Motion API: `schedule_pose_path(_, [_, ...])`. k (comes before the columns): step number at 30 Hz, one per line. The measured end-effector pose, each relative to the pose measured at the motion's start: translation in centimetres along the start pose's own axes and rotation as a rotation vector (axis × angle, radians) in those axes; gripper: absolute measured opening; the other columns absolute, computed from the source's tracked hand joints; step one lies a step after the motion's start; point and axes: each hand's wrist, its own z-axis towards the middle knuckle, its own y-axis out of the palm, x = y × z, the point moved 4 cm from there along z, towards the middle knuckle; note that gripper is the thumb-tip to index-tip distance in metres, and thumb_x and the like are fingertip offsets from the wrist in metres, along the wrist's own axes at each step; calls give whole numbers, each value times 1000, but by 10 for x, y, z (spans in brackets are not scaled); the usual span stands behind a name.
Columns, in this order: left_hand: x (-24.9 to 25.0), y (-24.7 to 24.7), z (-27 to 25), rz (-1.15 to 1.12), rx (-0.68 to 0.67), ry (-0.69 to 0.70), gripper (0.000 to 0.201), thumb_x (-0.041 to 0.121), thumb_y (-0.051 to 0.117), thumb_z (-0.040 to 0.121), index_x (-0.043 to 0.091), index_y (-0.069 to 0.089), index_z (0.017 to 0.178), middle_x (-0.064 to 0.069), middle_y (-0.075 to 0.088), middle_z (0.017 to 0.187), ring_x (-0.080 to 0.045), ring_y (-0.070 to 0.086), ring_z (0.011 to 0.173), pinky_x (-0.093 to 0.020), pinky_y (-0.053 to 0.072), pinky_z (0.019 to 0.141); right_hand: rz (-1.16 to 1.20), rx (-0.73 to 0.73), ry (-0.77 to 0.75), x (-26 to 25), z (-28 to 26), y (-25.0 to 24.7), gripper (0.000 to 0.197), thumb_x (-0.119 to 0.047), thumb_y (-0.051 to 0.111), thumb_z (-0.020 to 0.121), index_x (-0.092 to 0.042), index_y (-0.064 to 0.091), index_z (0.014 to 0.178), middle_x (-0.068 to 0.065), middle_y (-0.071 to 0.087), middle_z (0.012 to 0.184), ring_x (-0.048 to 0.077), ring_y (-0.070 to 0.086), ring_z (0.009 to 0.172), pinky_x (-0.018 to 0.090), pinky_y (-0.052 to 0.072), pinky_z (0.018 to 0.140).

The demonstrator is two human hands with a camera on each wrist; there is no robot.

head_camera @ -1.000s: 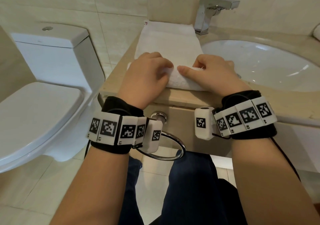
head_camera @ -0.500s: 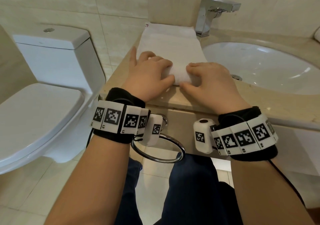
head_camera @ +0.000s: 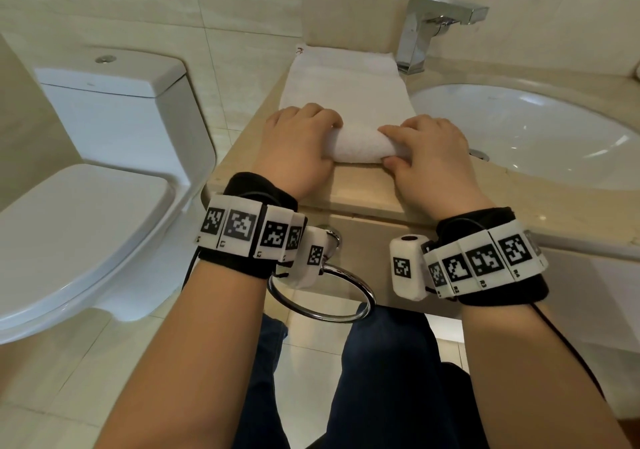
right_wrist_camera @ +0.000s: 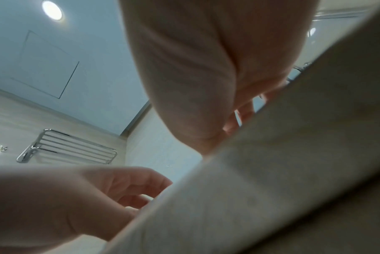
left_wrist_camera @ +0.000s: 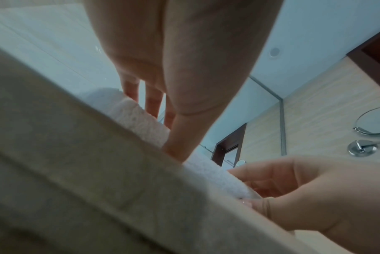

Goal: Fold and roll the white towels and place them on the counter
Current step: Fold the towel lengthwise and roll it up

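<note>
A white towel (head_camera: 341, 88) lies as a long folded strip on the beige counter (head_camera: 360, 189), running from the wall toward me. Its near end is wound into a thick roll (head_camera: 360, 145). My left hand (head_camera: 298, 140) grips the roll's left end, fingers curled over the top and thumb underneath. My right hand (head_camera: 422, 150) grips the right end the same way. In the left wrist view the roll (left_wrist_camera: 145, 118) shows above the counter edge with the left thumb (left_wrist_camera: 182, 137) against it. The right wrist view shows mostly palm and counter front.
A white sink basin (head_camera: 526, 130) lies right of the towel, with a chrome faucet (head_camera: 429, 29) at the back. A toilet (head_camera: 90, 178) stands to the left. A chrome towel ring (head_camera: 322, 289) hangs below the counter front, near my left wrist.
Both hands have moved away from me along the strip, and the roll has grown thicker. The flat part of the towel is shorter than a second ago.
</note>
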Motion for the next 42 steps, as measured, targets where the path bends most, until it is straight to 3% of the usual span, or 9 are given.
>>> schedule_pose_path(7, [-2,-7,-12,-112,-62,17,46,29,60,86,23,50,130,3,54,129,-22,48,117,-32,32,99,187,-145,23,15,-5,-13,38,-32,51,94,-34,49,131,7,55,125,28,47,115,39,35,98])
schedule_pose_path(13, [-12,-14,-14,-309,-100,-55,43,41,60,88,25,54,127,9,55,127,-2,45,108,-14,26,78,281,-179,76,20,-6,-18,22,-40,47,94,-30,43,113,5,57,114,29,53,101,47,45,90])
schedule_pose_path(19, [-12,-14,-15,-320,-172,-47,42,44,42,96,22,52,131,5,55,131,-12,49,118,-23,33,90,374,-227,156,17,4,-21,6,-41,46,92,-37,49,95,-1,56,105,25,52,101,44,43,92])
schedule_pose_path(25, [-11,-20,-11,-322,-255,-103,36,44,40,97,28,57,124,7,56,129,-9,47,116,-22,30,88,467,-296,177,19,11,-19,21,-28,51,93,-34,57,74,-16,52,80,7,49,79,28,34,76])
schedule_pose_path(31, [-16,-16,-5,-433,-253,-168,34,48,45,94,29,64,115,10,61,119,-6,51,109,-25,35,90,366,-319,194,20,15,-25,17,-35,50,94,-24,64,92,-2,60,99,17,53,96,30,36,81])
schedule_pose_path(33, [-17,-15,-3,-475,-219,-171,30,47,48,93,30,65,111,11,63,115,-6,52,106,-24,36,89,277,-291,194,22,16,-26,27,-45,49,92,-24,64,98,-1,62,105,19,54,99,35,40,88])
schedule_pose_path(36, [-20,-13,-3,-504,-115,-154,24,46,55,89,36,64,109,13,61,108,-6,54,101,-24,40,87,115,-97,131,21,15,-32,34,-52,50,89,-26,63,108,-3,59,112,22,47,113,39,27,98])
schedule_pose_path(39, [-18,-14,-2,-437,-21,-74,22,45,60,86,35,64,106,12,56,104,-10,51,100,-30,42,91,185,101,43,11,8,-36,20,-39,55,89,-28,65,102,-11,55,104,19,43,117,32,20,91])
schedule_pose_path(42, [-15,-17,0,-367,54,-53,12,43,60,85,35,64,93,15,55,93,-9,52,93,-41,43,93,261,93,-23,1,-1,-27,17,-38,55,90,-29,66,99,-14,58,99,13,47,108,28,19,86])
